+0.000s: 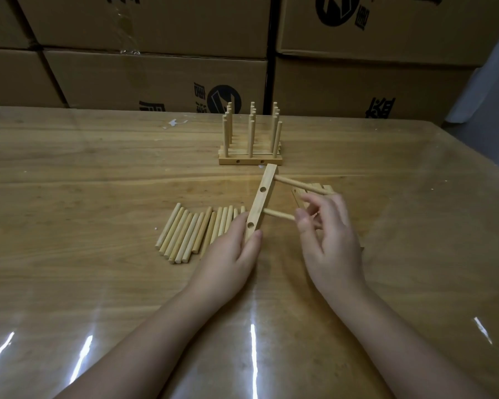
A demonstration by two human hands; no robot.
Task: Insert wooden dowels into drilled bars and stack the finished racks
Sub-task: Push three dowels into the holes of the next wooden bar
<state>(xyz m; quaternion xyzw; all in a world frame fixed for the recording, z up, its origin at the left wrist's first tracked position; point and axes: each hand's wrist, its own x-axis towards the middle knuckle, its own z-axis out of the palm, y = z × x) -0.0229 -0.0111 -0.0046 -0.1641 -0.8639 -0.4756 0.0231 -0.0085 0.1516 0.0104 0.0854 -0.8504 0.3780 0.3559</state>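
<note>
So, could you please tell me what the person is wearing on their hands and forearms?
The left hand and right hand are bare: no gloves, rings or watch visible. The left forearm and right forearm are uncovered, with no sleeve in view.

Place: small assembly workshop or stockroom
Behind: stacked cardboard boxes [156,76] with printed black logos
Work surface: wooden table [69,168] under a clear glossy sheet
Stock: loose dowels [185,234], finished racks [251,161]
</note>
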